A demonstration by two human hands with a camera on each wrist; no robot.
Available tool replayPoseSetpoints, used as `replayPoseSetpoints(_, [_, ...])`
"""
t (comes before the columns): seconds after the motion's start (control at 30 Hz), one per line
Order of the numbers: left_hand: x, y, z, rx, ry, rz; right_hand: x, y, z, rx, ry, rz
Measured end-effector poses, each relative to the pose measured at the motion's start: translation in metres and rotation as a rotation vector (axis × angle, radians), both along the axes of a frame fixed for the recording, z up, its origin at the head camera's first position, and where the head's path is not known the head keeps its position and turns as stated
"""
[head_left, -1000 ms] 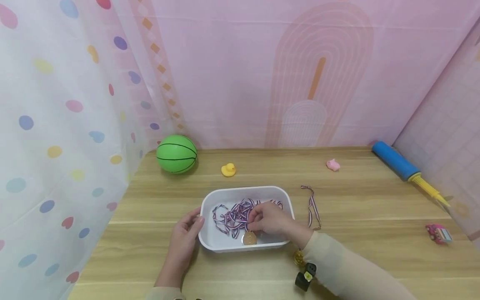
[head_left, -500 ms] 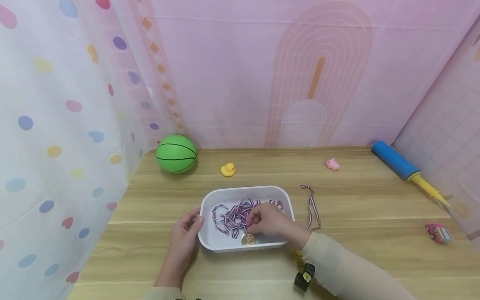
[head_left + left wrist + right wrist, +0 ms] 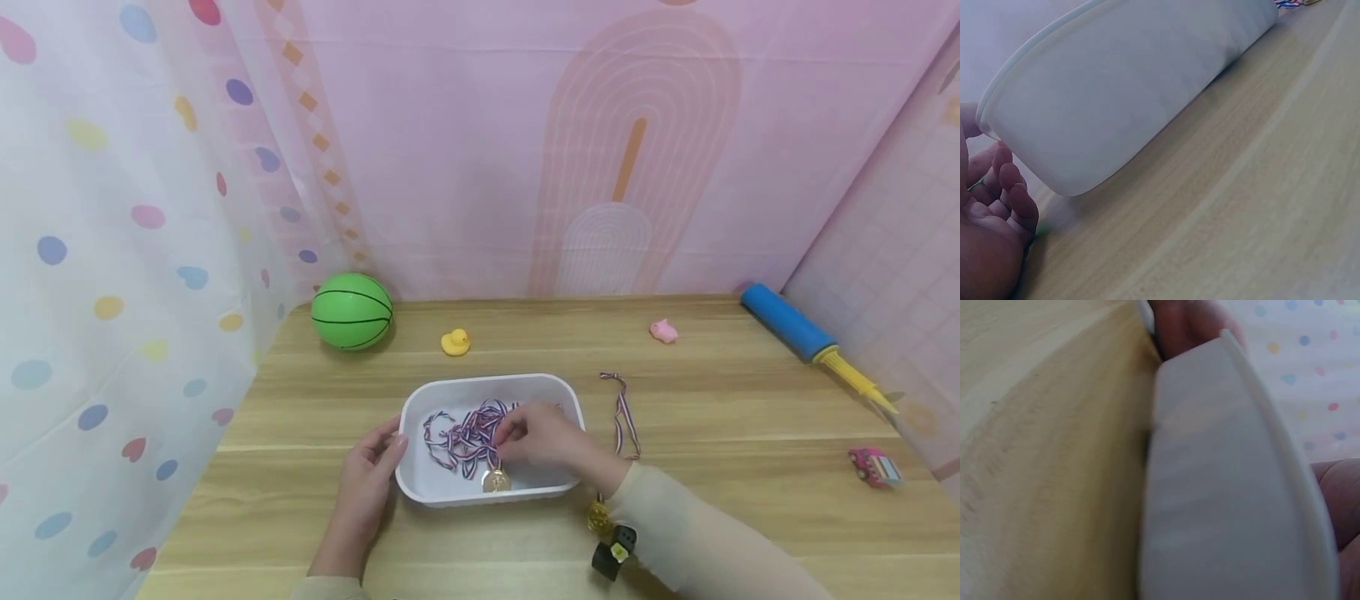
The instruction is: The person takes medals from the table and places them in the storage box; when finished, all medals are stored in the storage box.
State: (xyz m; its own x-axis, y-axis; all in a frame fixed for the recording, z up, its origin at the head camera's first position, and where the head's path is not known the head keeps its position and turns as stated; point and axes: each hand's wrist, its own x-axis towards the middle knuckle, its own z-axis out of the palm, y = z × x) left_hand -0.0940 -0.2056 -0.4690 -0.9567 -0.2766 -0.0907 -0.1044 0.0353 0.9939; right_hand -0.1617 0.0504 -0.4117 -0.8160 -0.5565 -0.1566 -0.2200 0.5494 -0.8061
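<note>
A white plastic tub (image 3: 420,487) stands on the wooden table, holding a tangle of striped medal ribbons (image 3: 468,437). My left hand (image 3: 369,467) grips its left end, thumb on the rim and fingers outside; the left wrist view shows those fingers (image 3: 1019,200) curled below the rim. Reaching in over the right side, my right hand (image 3: 543,437) pinches a striped ribbon between thumb and fingertips. From that ribbon a gold medal (image 3: 496,481) lies face up by the tub's near wall. The right wrist view shows mostly the tub's outer wall (image 3: 1210,475).
Right of the tub, another ribbon (image 3: 628,421) runs towards a gold medal (image 3: 598,518), partly behind my right forearm. A green ball (image 3: 352,311), yellow duck (image 3: 455,342) and pink toy (image 3: 663,331) sit farther back. At right are a blue-and-yellow pump (image 3: 795,325) and pink toy car (image 3: 875,467).
The medal in the tub has turned to show a shiny face and shifted slightly left and nearer. My right hand has barely moved; the left keeps its hold on the tub.
</note>
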Motion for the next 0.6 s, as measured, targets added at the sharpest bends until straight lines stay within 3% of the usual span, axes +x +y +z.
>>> replayPoseSetpoints(0.23, [-0.001,0.002,-0.001,0.004,-0.013,-0.005,0.005,0.047,0.017,-0.181,0.012,-0.072])
replayPoseSetpoints(0.47, [-0.002,0.003,0.000,-0.007,-0.003,-0.017,0.024,0.128,0.014,-0.110,0.042,-0.240])
replayPoseSetpoints(0.6, [-0.001,-0.001,-0.002,-0.015,-0.020,-0.019,0.034,0.152,-0.001,-0.088,-0.012,-0.229])
